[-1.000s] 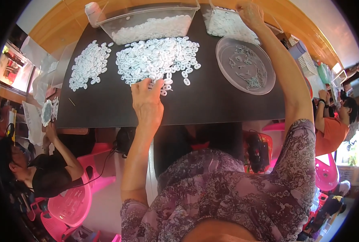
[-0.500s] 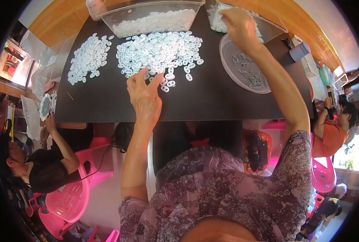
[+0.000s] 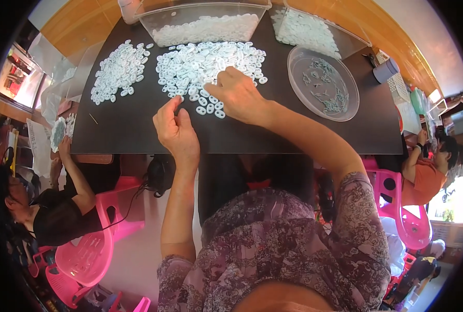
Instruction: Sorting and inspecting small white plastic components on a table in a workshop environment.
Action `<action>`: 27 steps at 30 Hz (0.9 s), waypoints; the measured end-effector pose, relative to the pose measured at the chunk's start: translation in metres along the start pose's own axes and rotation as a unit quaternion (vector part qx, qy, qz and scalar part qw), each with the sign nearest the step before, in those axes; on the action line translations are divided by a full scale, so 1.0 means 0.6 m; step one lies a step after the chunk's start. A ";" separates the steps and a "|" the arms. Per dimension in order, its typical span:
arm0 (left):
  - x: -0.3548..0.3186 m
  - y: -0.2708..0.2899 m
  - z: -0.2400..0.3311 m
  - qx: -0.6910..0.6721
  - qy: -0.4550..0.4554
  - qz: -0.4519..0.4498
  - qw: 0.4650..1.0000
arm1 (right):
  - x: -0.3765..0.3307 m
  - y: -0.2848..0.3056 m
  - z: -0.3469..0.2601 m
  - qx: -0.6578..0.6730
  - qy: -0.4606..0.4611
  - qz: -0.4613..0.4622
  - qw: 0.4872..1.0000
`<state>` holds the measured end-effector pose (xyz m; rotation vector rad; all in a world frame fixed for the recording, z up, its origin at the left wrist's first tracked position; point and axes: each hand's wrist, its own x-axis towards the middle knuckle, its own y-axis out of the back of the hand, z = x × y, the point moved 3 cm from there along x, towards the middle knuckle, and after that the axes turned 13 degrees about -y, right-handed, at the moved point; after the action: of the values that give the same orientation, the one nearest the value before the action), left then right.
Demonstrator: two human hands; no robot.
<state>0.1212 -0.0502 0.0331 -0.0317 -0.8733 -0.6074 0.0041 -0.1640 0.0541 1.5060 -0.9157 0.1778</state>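
Note:
A heap of small white oval pieces (image 3: pixel 195 65), each with two holes, spreads across the dark table. At its front left edge is my left hand (image 3: pixel 178 130), fingers bent and thumb near the index finger. White shows at that fingertip, but whether a piece is gripped there is unclear. My right hand (image 3: pixel 238 98) reaches over the heap's front edge, its fingers curled down and closed among the pieces. Whatever lies under those fingers is hidden. Several loose oval pieces (image 3: pixel 210 108) lie between the two hands.
A second white heap (image 3: pixel 119 73) lies left. Behind stand two clear bins of white pieces, one central (image 3: pixel 205 31), one right (image 3: pixel 307 34). A round clear tray (image 3: pixel 351 101) holds small grey-green bits. A thin stick (image 3: pixel 93 119) lies left. Other people sit on both sides.
My right hand has come from the right bin back to the main heap. My left hand has drawn slightly left and toward me, its fingers closer together. The round tray is now uncovered to view.

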 end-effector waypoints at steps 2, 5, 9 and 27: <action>-0.001 0.000 -0.001 -0.020 0.030 -0.007 0.999 | -0.007 0.003 0.002 -0.007 0.005 -0.017 1.000; 0.000 0.002 0.002 -0.022 0.040 -0.017 0.999 | -0.023 0.017 0.005 0.005 0.010 -0.039 0.999; 0.008 -0.004 0.008 0.045 -0.032 -0.045 0.997 | -0.035 0.044 0.021 0.015 -0.041 0.021 0.999; -0.003 -0.044 0.050 0.120 -0.256 -0.318 0.905 | -0.097 0.108 0.053 0.040 -0.137 0.046 0.989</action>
<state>0.0856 -0.0632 0.0455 0.3472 -1.4863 -1.1262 -0.0881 -0.1595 0.0624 1.5872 -1.2110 0.0766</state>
